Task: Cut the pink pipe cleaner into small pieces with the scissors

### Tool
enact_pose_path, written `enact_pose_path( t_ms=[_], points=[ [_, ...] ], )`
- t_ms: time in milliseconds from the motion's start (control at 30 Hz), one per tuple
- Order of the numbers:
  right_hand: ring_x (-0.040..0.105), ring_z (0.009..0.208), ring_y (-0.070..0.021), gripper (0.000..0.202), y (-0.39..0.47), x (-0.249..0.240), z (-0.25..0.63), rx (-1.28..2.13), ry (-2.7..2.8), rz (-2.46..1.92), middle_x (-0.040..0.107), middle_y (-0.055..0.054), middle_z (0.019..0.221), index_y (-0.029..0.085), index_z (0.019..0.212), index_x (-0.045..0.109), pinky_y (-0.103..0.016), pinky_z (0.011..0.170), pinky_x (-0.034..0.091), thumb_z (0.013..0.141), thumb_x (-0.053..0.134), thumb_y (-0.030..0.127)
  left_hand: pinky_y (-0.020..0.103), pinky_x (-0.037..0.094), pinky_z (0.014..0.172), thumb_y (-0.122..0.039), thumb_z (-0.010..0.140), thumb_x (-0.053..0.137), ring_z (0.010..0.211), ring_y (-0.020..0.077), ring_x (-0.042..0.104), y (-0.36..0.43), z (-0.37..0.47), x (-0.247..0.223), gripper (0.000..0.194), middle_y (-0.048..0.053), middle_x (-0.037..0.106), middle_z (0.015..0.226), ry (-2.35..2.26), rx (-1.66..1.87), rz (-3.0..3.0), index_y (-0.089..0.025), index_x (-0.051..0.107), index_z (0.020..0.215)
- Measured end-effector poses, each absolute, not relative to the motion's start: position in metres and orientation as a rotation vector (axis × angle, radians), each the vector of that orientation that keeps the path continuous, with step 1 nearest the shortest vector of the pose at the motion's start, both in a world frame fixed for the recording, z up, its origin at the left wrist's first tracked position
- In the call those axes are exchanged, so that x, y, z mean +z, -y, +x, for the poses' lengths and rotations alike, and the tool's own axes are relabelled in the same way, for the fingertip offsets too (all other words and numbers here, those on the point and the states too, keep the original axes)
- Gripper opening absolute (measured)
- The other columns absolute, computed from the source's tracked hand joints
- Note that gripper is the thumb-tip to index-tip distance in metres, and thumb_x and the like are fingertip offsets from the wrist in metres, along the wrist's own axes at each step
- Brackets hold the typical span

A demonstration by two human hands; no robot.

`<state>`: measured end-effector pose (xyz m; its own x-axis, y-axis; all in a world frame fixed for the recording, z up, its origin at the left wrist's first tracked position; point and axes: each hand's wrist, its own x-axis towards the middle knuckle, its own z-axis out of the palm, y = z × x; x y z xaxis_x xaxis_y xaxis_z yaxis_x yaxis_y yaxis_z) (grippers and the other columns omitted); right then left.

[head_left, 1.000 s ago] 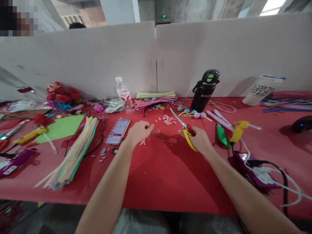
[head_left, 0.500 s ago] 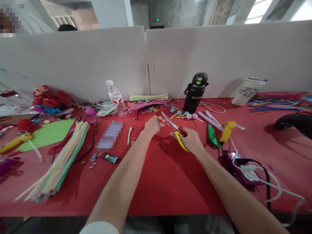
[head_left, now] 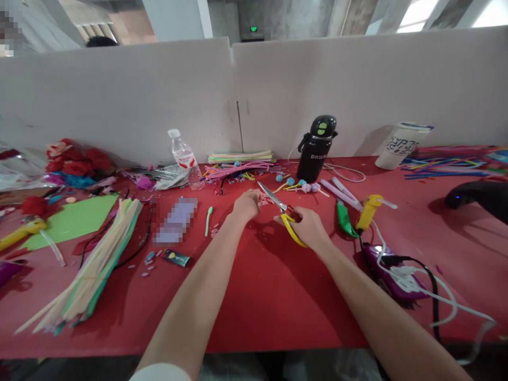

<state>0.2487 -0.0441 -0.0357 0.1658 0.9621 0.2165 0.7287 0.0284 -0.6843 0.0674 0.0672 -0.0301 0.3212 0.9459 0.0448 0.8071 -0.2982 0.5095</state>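
Scissors with yellow and red handles are in my right hand, their blades pointing up and left. The blade tips lie just above a small heap of pink cut pieces. My left hand rests on the table at the left edge of that heap, its fingers curled down. Whatever those fingers grip is hidden from view. Left of my left forearm lie a light green stick and a few loose pink bits.
A black bottle, a clear bottle and a white cup stand along the partition. At right, a yellow glue gun sits by a purple power strip with cables. Bundled pipe cleaners lie at left.
The whole view has shifted slightly. My left hand has turned a little at the pink pieces; my right hand still holds the scissors in much the same place.
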Motion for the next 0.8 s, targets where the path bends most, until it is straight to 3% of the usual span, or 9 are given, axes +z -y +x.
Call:
enact_pose_path(
  t_ms=[333, 567, 800],
  points=[
    [0.032, 0.049, -0.0093, 0.046, 0.0479, -0.0284, 0.2469, 0.462, 1.619, -1.737, 0.04, 0.003, 0.052, 0.019, 0.057, 0.041, -0.023, 0.044, 0.023, 0.065, 0.062, 0.06, 0.028, 0.042, 0.073, -0.024, 0.08, 0.055, 0.088, 0.0189, 0.057, -0.0634, 0.0676, -0.0302, 0.011, 0.009, 0.061, 0.099, -1.602, 0.382, 2.397, -0.019, 0.06, 0.088],
    [0.033, 0.049, -0.009, 0.046, 0.0479, -0.0283, 0.247, 0.465, 1.613, -1.739, 0.04, 0.004, 0.052, 0.019, 0.057, 0.04, -0.022, 0.044, 0.023, 0.065, 0.063, 0.058, 0.027, 0.042, 0.074, -0.026, 0.08, 0.057, 0.088, 0.0192, 0.057, -0.0697, 0.0714, -0.036, 0.02, 0.008, 0.061, 0.098, -1.665, 0.345, 2.413, -0.02, 0.057, 0.099],
    [0.032, 0.049, -0.0088, 0.047, 0.0469, -0.0301, 0.2475, 0.456, 1.629, -1.729, 0.04, 0.004, 0.052, 0.02, 0.057, 0.038, -0.022, 0.045, 0.023, 0.066, 0.062, 0.059, 0.027, 0.043, 0.077, -0.027, 0.081, 0.056, 0.088, 0.0179, 0.057, -0.068, 0.0718, -0.0357, 0.012, 0.007, 0.059, 0.096, -1.639, 0.369, 2.434, -0.019, 0.059, 0.09]
  ],
)
